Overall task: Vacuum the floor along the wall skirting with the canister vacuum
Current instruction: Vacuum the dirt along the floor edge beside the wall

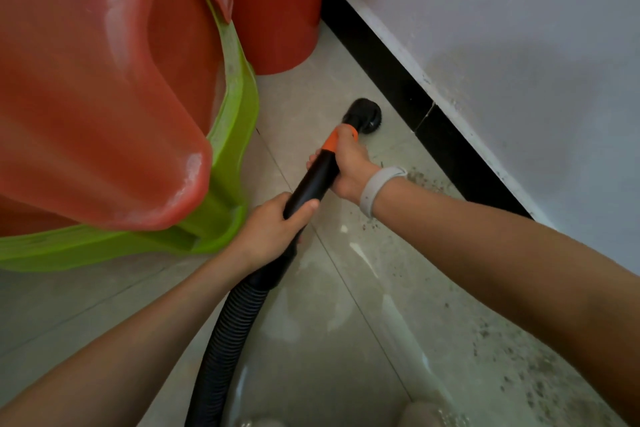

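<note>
Both hands grip the black vacuum tube (313, 180), which slants across the pale tiled floor (311, 305) toward the black skirting (391, 80) at the foot of the white wall (502, 28). The right hand (349, 166), nearer the skirting, wraps the upper end of the tube just below its orange collar (337, 139); its fingers curl round the far side, with only their tips showing on the left edge of the tube, so the tube lies in the palm on the side away from the skirting. A pale wristband (375, 189) sits on that wrist. The left hand (273, 229), farther from the skirting, holds the lower end of the tube where it meets the ribbed black hose (228, 329); its thumb lies over the top of the tube and its fingers close beneath it. Beyond the collar, the round black brush head (367, 111) rests on the floor just beside the skirting; whether it touches the skirting cannot be told. Dark grit (426, 180) is scattered on the floor along the skirting, on the near side of the right hand, and thickens farther along toward the bottom right. Away from the skirting, to the left of the tube, an orange plastic tub (97, 80) sits in a green one (235, 107), and a red bucket (273, 3) stands behind them, near the skirting.
</note>
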Available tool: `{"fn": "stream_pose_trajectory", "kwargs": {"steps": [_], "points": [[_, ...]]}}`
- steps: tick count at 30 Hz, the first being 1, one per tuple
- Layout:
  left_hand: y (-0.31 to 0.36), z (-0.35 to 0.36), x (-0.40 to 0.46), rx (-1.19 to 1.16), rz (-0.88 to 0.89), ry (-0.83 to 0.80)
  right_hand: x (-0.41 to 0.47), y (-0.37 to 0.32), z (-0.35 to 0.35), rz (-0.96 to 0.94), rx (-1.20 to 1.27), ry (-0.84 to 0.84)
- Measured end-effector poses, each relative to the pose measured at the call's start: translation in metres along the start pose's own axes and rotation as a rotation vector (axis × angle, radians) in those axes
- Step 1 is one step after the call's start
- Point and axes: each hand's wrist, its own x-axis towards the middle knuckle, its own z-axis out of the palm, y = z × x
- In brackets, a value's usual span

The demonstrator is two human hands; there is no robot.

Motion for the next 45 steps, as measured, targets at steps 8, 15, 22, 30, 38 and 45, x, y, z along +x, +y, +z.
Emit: {"fn": "stream_pose_trajectory", "kwargs": {"steps": [8, 15, 22, 30, 38, 45], "points": [[0.003, 0.000, 0.045, 0.111, -0.111, 0.206, 0.043, -0.031, 0.043, -0.018, -0.159, -0.049], [0.011, 0.014, 0.069, 0.159, -0.140, 0.158, 0.058, -0.050, 0.031, -0.056, -0.158, -0.022], [0.024, 0.023, 0.048, 0.260, -0.079, 0.004, 0.043, -0.036, -0.004, -0.089, -0.054, 0.084], [0.011, 0.018, 0.002, 0.265, 0.003, -0.220, 0.001, 0.002, -0.044, -0.036, 0.031, 0.228], [-0.002, -0.010, 0.002, 0.281, -0.019, 0.082, 0.004, 0.001, 0.017, -0.118, 0.011, 0.007], [-0.001, -0.016, 0.015, 0.311, -0.142, 0.172, 0.025, -0.006, 0.053, -0.043, -0.147, -0.046]]}}
